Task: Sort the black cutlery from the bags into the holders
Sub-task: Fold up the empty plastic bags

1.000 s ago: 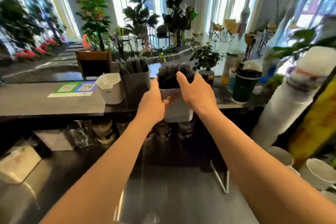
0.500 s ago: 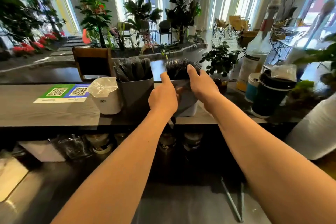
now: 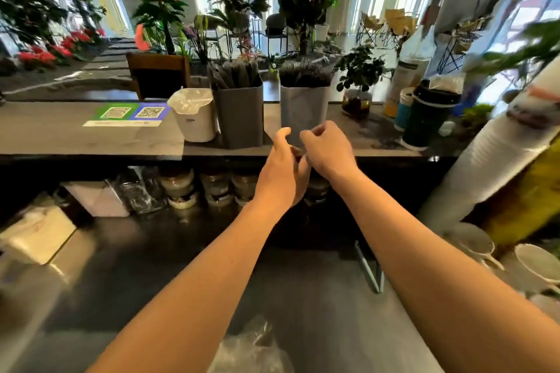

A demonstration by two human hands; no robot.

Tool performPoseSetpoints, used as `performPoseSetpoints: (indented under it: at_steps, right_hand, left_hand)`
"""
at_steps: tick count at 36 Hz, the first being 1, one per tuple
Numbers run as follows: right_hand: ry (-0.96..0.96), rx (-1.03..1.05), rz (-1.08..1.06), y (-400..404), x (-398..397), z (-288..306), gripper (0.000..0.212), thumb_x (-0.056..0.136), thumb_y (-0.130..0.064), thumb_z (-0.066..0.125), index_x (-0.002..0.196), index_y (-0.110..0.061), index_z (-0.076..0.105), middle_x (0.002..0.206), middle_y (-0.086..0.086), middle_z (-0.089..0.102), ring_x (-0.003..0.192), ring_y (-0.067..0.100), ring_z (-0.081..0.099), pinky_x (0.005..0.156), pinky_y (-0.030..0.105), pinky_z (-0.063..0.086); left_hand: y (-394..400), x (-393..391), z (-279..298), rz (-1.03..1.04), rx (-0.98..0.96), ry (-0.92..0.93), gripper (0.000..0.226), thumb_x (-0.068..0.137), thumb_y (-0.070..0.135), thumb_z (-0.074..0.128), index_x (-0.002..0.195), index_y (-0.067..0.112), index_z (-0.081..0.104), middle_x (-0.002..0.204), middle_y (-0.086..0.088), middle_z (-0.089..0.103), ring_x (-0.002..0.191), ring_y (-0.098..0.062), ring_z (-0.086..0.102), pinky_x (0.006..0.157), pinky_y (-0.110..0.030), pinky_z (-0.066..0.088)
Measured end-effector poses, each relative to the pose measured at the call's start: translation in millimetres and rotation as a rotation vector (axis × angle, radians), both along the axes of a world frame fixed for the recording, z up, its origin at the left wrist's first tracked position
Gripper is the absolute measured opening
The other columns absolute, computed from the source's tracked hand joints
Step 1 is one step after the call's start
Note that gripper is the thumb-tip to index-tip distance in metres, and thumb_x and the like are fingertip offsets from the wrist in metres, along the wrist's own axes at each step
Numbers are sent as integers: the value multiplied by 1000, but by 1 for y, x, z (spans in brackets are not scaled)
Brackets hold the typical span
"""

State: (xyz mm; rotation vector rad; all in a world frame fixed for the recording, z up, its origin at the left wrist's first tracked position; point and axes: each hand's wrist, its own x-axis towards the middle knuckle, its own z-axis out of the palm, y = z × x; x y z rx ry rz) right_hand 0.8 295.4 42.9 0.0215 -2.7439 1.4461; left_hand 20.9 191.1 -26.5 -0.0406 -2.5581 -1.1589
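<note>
Both hands, left hand (image 3: 280, 166) and right hand (image 3: 327, 148), hang loosely curled, holding nothing. Just beyond them, two holders (image 3: 304, 109) look full of black cutlery (image 3: 304, 73). A clear bag (image 3: 251, 348) lies nearer, contents unclear.

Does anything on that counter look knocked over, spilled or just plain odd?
Nothing stands out. Both grey holders stand upright on the counter, full of black cutlery, beside a white lined bin. No spills show.
</note>
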Motion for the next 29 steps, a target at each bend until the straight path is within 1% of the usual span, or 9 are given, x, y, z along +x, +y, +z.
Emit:
performPoseSetpoints:
  at_steps: [3, 5, 7, 11, 14, 18, 22, 25, 29]
  right_hand:
    - [-11, 38, 117, -11, 43, -24, 18, 94, -30, 55, 95, -15, 64, 87, 3, 67, 82, 19, 63, 61, 31, 44]
    - [-27, 39, 138, -17, 67, -44, 18, 93, -29, 55, 97, -13, 64, 87, 1, 66, 81, 17, 62, 60, 29, 42]
    - [-50, 24, 164, -23, 89, -68, 18, 93, -28, 56, 97, -12, 64, 86, 0, 66, 81, 16, 62, 61, 29, 43]
    - [-162, 63, 234, -38, 130, -113, 17, 91, -27, 59, 96, -11, 63, 90, 1, 64, 86, 19, 60, 69, 32, 41]
    - [-268, 78, 316, -48, 158, -148, 15, 90, -26, 59, 96, -13, 64, 92, 2, 68, 89, 20, 63, 72, 33, 46]
    - [-350, 142, 406, -59, 198, -193, 9, 95, -24, 55, 94, -17, 62, 95, 2, 69, 88, 21, 63, 72, 33, 48]
    - [-352, 267, 582, -78, 243, -235, 19, 94, -24, 57, 109, -17, 65, 113, 5, 69, 104, 26, 63, 89, 39, 51]
    - [-404, 360, 808, -92, 276, -260, 37, 92, -29, 62, 128, -22, 60, 129, 9, 57, 117, 29, 58, 100, 40, 47]
    - [-472, 599, 972, -92, 300, -290, 54, 90, -40, 61, 141, -38, 44, 136, 11, 45, 120, 35, 52, 103, 48, 44]
  left_hand:
    - [-4, 40, -19, -69, 109, -5, 27, 95, 46, 49, 107, 31, 69, 112, -8, 68, 110, -21, 63, 97, -33, 49]
    - [-7, 68, -31, -81, 160, 27, 21, 94, 38, 47, 88, 38, 67, 100, -7, 60, 100, -17, 58, 83, -25, 46]
    - [-14, 99, -47, -14, 118, -49, 14, 89, 38, 50, 87, 36, 63, 98, -8, 55, 99, -21, 54, 81, -28, 43]
    - [-31, 154, -85, 0, 178, -258, 39, 90, 14, 56, 126, 27, 49, 112, -4, 62, 101, -19, 59, 77, -28, 48]
    - [-47, 196, -122, 137, 110, -376, 42, 95, 12, 60, 134, 19, 48, 116, 0, 60, 99, -14, 57, 78, -26, 43]
    - [-81, 255, -180, 315, -307, -482, 40, 95, 34, 60, 132, 22, 51, 127, 0, 56, 118, -24, 46, 93, -37, 36]
    - [-120, 302, -226, 387, -547, -678, 57, 94, 47, 53, 144, 24, 39, 153, -8, 36, 139, -33, 28, 113, -48, 25]
    - [-139, 317, -247, 327, -538, -879, 66, 98, 59, 41, 155, 36, 19, 167, -7, 0, 151, -41, 0, 121, -54, 5]
    - [-141, 322, -254, 191, -544, -1037, 65, 101, 55, 38, 156, 40, 8, 166, -10, -13, 150, -45, -1, 121, -55, 16]
